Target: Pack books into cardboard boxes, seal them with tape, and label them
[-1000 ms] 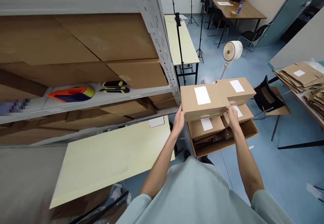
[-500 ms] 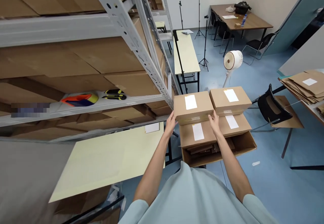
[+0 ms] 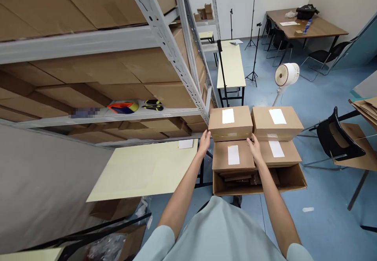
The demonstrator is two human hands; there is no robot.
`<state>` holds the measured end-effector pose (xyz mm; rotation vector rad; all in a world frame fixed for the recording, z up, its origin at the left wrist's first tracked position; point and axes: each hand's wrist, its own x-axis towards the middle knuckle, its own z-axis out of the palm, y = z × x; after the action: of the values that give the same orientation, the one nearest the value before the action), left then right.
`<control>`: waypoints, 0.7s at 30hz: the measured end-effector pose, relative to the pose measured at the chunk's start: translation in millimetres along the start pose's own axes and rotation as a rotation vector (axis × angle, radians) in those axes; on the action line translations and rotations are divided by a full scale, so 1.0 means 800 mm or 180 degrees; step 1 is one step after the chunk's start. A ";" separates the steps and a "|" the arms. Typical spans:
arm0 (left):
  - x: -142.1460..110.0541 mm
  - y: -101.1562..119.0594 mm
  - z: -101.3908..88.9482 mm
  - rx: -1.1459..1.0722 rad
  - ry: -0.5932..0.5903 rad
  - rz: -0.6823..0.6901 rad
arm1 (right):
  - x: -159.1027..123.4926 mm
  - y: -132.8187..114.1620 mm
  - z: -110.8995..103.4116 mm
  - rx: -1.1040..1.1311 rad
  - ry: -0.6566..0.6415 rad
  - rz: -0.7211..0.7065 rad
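A closed cardboard box (image 3: 232, 132) with a white label sits on top of a second labelled box (image 3: 220, 157). My left hand (image 3: 204, 142) is at the upper box's lower left front corner, fingers pointing up along its side. At the lower right front corner is my right hand (image 3: 254, 147), its thumb and fingers against the edge. The box sits between both hands, still supported from below. To its right stands another closed box (image 3: 273, 131), stacked on a labelled box (image 3: 290, 153). Underneath, an open carton (image 3: 290, 188) holds flat brown pieces.
Metal shelving (image 3: 118, 41) full of cartons rises on the left, with a tape dispenser (image 3: 123, 107) on one shelf. A cream table (image 3: 144, 170) stands below it. A white fan (image 3: 287, 74), a black chair (image 3: 340, 139) and tripods stand beyond and to the right.
My view has shifted, moving the scene rightward in the picture. The upper left box lines up more squarely with the one below. My right hand is slightly lower against it.
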<state>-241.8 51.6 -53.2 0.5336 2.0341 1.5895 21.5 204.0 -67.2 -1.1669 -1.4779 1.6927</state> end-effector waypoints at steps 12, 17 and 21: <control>-0.212 -0.068 -0.148 0.0111 0.0287 0.0303 | -0.233 0.054 0.137 0.0041 -0.0891 0.0151; -0.286 -0.065 -0.278 -0.0011 0.0703 0.0622 | -0.318 0.033 0.282 -0.0136 -0.1829 0.0084; -0.353 -0.070 -0.409 -0.0107 0.1293 0.0821 | -0.377 0.007 0.402 -0.0412 -0.2361 -0.0217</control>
<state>-213.6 -380.1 -3.3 0.5088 2.2971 2.0171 -134.8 -203.3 -6.6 -0.5356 -2.0485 2.1253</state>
